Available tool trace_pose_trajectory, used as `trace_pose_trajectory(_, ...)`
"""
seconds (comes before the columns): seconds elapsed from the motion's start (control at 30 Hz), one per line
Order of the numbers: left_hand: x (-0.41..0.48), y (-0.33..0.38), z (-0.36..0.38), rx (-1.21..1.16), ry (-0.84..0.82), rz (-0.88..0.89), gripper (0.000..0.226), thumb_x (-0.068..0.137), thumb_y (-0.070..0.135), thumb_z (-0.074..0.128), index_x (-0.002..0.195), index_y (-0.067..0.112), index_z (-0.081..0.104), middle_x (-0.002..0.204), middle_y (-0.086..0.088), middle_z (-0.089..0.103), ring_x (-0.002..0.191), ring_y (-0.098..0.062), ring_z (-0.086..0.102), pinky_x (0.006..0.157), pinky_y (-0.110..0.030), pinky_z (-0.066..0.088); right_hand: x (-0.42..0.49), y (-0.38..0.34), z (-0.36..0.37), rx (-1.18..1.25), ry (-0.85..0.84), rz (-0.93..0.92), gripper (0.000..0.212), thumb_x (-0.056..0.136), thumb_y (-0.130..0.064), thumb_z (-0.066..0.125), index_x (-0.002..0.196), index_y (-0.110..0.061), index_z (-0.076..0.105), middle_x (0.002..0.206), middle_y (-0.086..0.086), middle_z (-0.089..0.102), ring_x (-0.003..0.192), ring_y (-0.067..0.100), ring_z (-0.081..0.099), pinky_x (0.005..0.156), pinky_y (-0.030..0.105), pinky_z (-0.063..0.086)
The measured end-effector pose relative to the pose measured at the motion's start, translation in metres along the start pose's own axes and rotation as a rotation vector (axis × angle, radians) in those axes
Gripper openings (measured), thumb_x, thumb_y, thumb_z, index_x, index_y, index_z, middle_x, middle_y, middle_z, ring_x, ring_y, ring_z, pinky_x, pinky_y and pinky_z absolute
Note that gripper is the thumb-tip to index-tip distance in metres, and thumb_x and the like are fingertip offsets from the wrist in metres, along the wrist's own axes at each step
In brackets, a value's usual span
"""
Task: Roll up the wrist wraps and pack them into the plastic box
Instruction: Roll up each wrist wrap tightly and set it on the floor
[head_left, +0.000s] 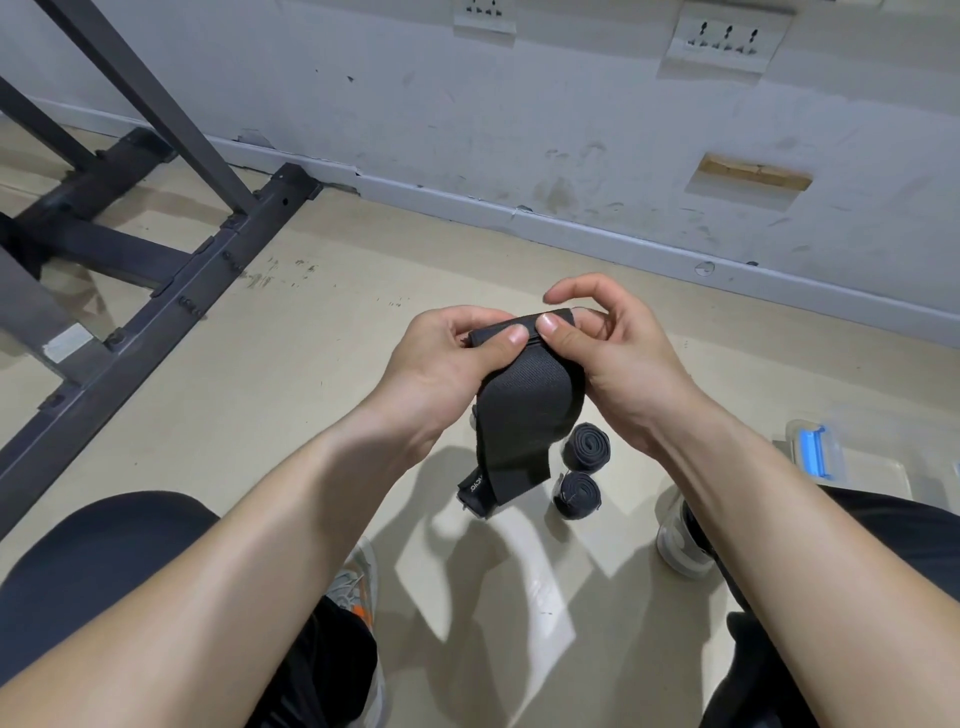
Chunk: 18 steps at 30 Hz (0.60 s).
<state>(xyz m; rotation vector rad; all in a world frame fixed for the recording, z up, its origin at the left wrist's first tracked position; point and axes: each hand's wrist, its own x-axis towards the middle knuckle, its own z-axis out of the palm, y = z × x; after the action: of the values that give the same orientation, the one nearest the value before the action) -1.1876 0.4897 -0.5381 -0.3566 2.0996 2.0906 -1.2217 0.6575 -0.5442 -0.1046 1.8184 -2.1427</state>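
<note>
A black wrist wrap (519, 405) hangs unrolled between my hands, held up above the floor. My left hand (441, 358) and my right hand (613, 353) both pinch its top edge, thumbs side by side, and the top edge is folded over. Its labelled lower end dangles free. Two rolled black wraps (587, 447) (577, 493) stand on the floor just beyond the hanging end. A clear plastic box with a blue clip (815, 454) sits on the floor at the right, partly hidden by my right forearm.
A dark metal frame (171, 291) with slanted bars fills the left side of the floor. A grey wall with a skirting board (571, 223) runs across the back. My knees and shoes (680, 545) are at the bottom of the view.
</note>
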Motion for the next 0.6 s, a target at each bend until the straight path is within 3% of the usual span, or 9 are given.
trace_pose_trajectory(0.07, 0.001, -0.001, -0.002, -0.006, 0.016, 0.012, 0.015, 0.094, 0.011, 0.072, 0.108, 0.008, 0.073, 0.096, -0.013, 0.077, 0.084, -0.022, 0.071, 0.084, -0.038, 0.057, 0.001, -0.002, 0.001, 0.050, -0.005, 0.087, 0.015, 0.097, -0.006, 0.065, 0.109, -0.015, 0.062, 0.079, 0.006, 0.070, 0.071, 0.024, 0.065, 0.072, 0.039, 0.051)
trace_pose_trajectory(0.13, 0.001, -0.001, -0.002, -0.016, 0.030, 0.027, 0.013, 0.092, 0.006, 0.073, 0.105, 0.008, 0.072, 0.092, -0.011, 0.076, 0.080, -0.021, 0.071, 0.076, -0.033, 0.057, 0.002, -0.001, -0.001, -0.084, -0.031, 0.099, 0.006, 0.100, -0.016, 0.063, 0.104, -0.012, 0.064, 0.082, 0.002, 0.069, 0.076, 0.020, 0.065, 0.080, 0.043, 0.050)
trace_pose_trajectory(0.2, 0.001, -0.001, -0.003, -0.028, 0.039, 0.037, 0.013, 0.090, 0.004, 0.074, 0.101, 0.010, 0.072, 0.090, -0.011, 0.076, 0.077, -0.022, 0.071, 0.075, -0.032, 0.056, 0.001, 0.001, 0.000, -0.271, -0.076, 0.073, 0.028, 0.102, -0.035, 0.057, 0.101, -0.009, 0.067, 0.088, 0.003, 0.069, 0.083, 0.018, 0.066, 0.085, 0.044, 0.051)
trace_pose_trajectory(0.3, 0.001, -0.001, -0.003, -0.017, 0.036, 0.052, 0.016, 0.088, 0.002, 0.077, 0.098, 0.014, 0.072, 0.090, -0.013, 0.077, 0.080, -0.025, 0.071, 0.084, -0.039, 0.058, 0.001, 0.005, 0.004, -0.324, -0.075, 0.026, 0.056, 0.093, -0.062, 0.050, 0.096, -0.009, 0.065, 0.089, 0.009, 0.070, 0.084, 0.026, 0.067, 0.083, 0.046, 0.050)
trace_pose_trajectory(0.4, -0.001, 0.001, -0.002, -0.027, 0.013, 0.065, 0.021, 0.085, -0.004, 0.076, 0.093, 0.015, 0.072, 0.088, -0.009, 0.077, 0.082, -0.022, 0.072, 0.087, -0.037, 0.059, 0.002, 0.007, 0.005, -0.255, -0.041, -0.042, 0.034, 0.093, -0.050, 0.055, 0.081, -0.019, 0.065, 0.078, 0.003, 0.062, 0.074, 0.019, 0.057, 0.073, 0.039, 0.044)
trace_pose_trajectory(0.5, 0.000, 0.004, -0.005, -0.090, -0.052, 0.028, 0.024, 0.085, -0.010, 0.072, 0.096, 0.011, 0.071, 0.089, -0.008, 0.077, 0.082, -0.020, 0.072, 0.080, -0.027, 0.059, 0.001, 0.007, 0.005, -0.167, -0.039, -0.045, 0.019, 0.092, -0.038, 0.060, 0.078, -0.029, 0.071, 0.077, 0.004, 0.066, 0.074, 0.021, 0.061, 0.071, 0.036, 0.048)
trace_pose_trajectory(0.6, 0.001, 0.006, -0.008, -0.112, -0.105, -0.035, 0.021, 0.088, -0.005, 0.070, 0.103, 0.011, 0.070, 0.088, -0.006, 0.076, 0.081, -0.019, 0.073, 0.075, -0.027, 0.059, 0.000, 0.009, 0.005, -0.107, -0.031, -0.048, 0.016, 0.096, -0.027, 0.063, 0.083, -0.024, 0.072, 0.076, 0.007, 0.068, 0.074, 0.024, 0.063, 0.072, 0.038, 0.049)
